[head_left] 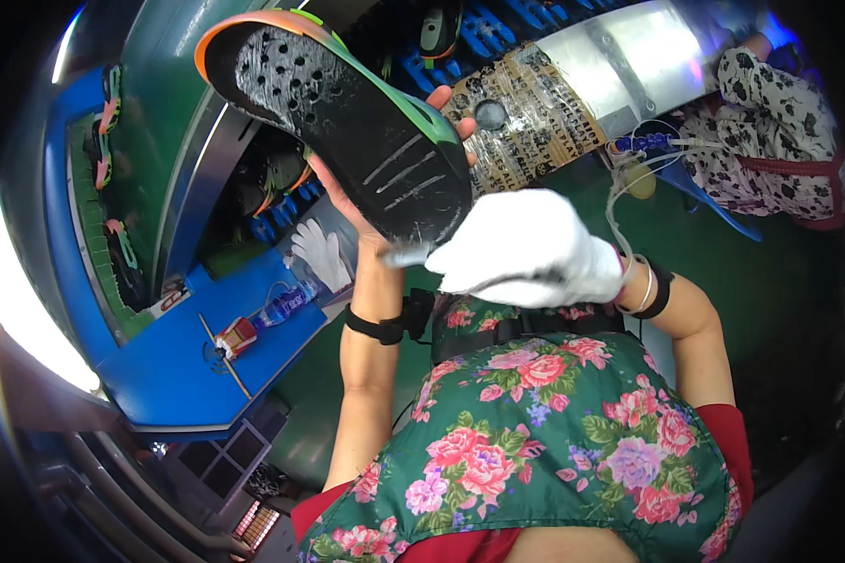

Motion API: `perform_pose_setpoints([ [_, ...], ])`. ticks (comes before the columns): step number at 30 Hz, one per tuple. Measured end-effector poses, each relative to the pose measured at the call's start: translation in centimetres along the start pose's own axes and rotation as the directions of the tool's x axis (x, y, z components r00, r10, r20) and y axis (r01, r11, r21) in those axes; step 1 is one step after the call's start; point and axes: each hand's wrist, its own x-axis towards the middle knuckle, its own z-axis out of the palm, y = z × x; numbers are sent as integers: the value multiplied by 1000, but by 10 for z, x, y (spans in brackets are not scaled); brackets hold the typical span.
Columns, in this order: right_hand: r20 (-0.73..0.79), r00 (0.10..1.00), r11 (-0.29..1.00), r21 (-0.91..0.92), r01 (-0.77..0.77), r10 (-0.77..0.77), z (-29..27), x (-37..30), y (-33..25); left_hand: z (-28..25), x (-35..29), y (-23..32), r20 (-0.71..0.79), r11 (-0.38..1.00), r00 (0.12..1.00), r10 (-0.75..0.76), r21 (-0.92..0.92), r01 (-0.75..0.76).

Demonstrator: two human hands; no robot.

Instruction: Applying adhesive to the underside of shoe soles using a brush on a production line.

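Observation:
A long shoe sole [357,141] with a black inner face and an orange-to-green rim is held up, tilted, in my bare left hand [345,202]. My thumb lies along its near left side and the fingertips wrap round the right rim. Holes and a glossy whitish coating show at its far end, and several pale streaks cross the middle. My right hand [526,249], in a white glove, is closed round a small tool [407,254] whose pale tip is smeared by motion. That tip is at the sole's near end; whether it touches is unclear.
On the blue table [169,375] at left are a bottle [286,305], a red-and-white container [237,336] and a white glove [319,253]. More soles [122,253] stand on a green belt. A cardboard-covered metal surface [535,117] lies ahead; another person [779,131] is at right.

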Motion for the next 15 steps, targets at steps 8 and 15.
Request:
perform_pose_setpoints([
  [8,92,995,970,-234,63,-42,0,-6,-4,-19,-3,13,20,989,992,-128,74,126],
  [15,18,996,983,-164,-83,87,0,-6,-2,-10,-11,16,57,965,964,-259,-13,260],
])
